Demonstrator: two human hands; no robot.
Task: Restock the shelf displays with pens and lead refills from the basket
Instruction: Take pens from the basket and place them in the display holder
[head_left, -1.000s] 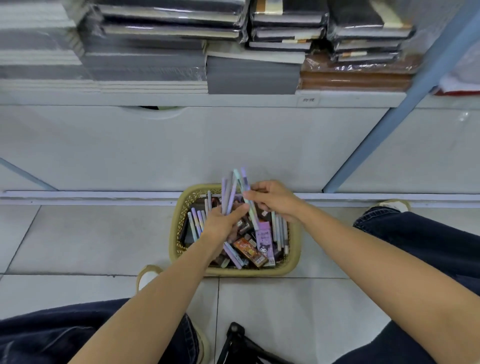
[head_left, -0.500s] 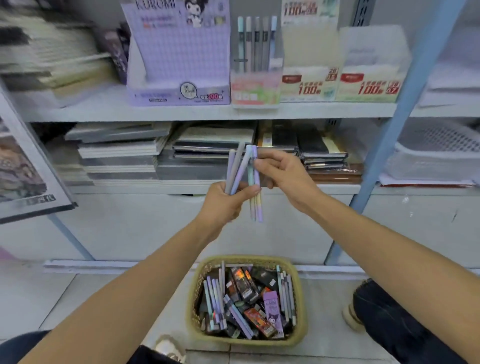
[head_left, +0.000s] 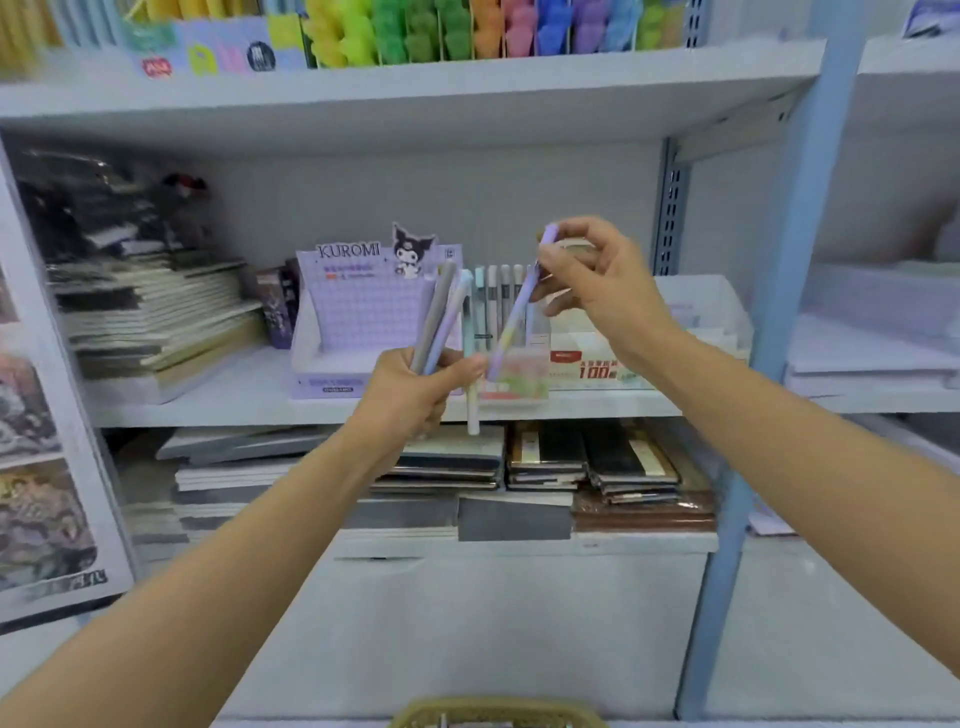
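1 lilac pen (head_left: 515, 312) in right hand (head_left: 597, 283), pen bundle (head_left: 440, 314) in left hand (head_left: 415, 397).

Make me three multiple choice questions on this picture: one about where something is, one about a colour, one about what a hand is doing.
1. Where does the Kuromi box stand? A) on the middle shelf, left of the upright pens B) on the floor C) on the top shelf
2. What colour is the pen pinched by the right hand? A) red B) purple C) black
3. What is the left hand doing? A) hanging empty B) pressing on a book C) gripping a bunch of pens
Answers: 1 A, the box sits beside the upright pens on that shelf; 2 B, its barrel is pale purple; 3 C, the fingers curl round several pens.
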